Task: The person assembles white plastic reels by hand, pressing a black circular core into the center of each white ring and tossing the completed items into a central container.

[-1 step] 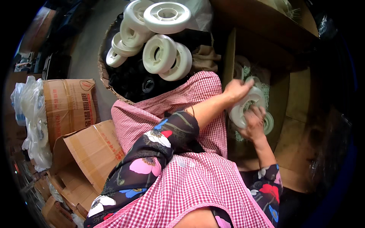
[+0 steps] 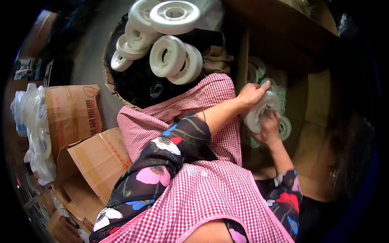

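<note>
nothing has shifted since the earlier frame: both hands stay on the same spool. at far left, clear plastic bags [image 2: 34,129] lean beside brown cardboard boxes [image 2: 75,115]. further right, a dark basket [image 2: 133,87] carries a heap of white plastic spools [image 2: 168,54]. right of it, inside an open cardboard carton [image 2: 314,113], the left hand [image 2: 252,94] presses over the top of a white plastic spool [image 2: 259,113], fingers clasping its rim, while the right hand [image 2: 269,128] grips it from below; the spool sits between them.
</note>
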Tool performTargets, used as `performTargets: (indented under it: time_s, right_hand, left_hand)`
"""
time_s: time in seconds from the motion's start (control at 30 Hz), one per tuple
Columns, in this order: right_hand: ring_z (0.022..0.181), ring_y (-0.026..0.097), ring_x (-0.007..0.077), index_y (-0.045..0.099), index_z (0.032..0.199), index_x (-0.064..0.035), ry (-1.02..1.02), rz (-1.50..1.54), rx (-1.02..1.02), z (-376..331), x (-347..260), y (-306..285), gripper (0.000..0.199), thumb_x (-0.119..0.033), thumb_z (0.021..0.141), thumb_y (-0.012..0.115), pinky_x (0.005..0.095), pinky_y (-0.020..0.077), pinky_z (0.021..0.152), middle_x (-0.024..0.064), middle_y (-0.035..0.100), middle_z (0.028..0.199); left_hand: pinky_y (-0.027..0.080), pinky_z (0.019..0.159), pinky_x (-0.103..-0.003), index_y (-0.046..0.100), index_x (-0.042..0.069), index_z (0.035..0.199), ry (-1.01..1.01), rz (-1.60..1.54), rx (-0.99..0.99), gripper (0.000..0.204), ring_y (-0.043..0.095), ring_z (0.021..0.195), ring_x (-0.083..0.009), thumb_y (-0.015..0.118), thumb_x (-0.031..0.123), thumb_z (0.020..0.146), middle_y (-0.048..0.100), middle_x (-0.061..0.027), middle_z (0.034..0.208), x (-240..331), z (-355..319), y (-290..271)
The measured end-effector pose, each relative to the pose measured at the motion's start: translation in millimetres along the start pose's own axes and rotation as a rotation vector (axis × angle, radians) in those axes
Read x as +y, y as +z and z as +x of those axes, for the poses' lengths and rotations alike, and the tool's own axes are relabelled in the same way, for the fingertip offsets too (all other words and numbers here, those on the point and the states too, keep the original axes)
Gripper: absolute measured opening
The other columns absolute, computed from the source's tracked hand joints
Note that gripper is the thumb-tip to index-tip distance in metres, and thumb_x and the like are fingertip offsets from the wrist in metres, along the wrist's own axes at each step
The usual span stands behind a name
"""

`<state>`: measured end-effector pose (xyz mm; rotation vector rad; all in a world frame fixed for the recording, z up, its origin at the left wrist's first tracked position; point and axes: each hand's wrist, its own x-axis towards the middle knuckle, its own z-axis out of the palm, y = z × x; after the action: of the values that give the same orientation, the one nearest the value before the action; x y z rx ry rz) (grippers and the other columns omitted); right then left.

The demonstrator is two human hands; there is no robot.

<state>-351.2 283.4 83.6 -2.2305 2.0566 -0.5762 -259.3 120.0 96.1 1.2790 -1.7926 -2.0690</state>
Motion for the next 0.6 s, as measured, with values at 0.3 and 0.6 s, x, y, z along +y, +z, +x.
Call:
performTargets:
  time_s: [0.3,0.6]
  right_hand:
    - [0.121,0.044,0.0306,0.053,0.119,-0.0051,0.136,0.154,0.192,31,8,-52,0.075,-0.053,0.065,0.074,0.0458,0.0259,0.101,0.012,0.056,0.121]
    - [0.108,0.057,0.0373,0.055,0.122,-0.002,1.036,0.256,-0.102,12,141,116,0.053,-0.039,0.084,0.06,0.0425,0.0434,0.09,0.0229,0.06,0.114]
  left_hand:
    - [0.054,0.075,-0.034,0.05,-0.01,0.116,0.059,-0.249,0.198,0.071,0.065,0.088,-0.0265,0.079,0.033,0.067,0.063,-0.0218,0.102,-5,4,-4]
    - [0.052,0.078,-0.031,0.053,-0.001,0.112,0.301,-0.697,0.277,0.043,0.061,0.088,-0.0168,0.064,0.03,0.084,0.059,-0.0095,0.097,65,-62,-112]
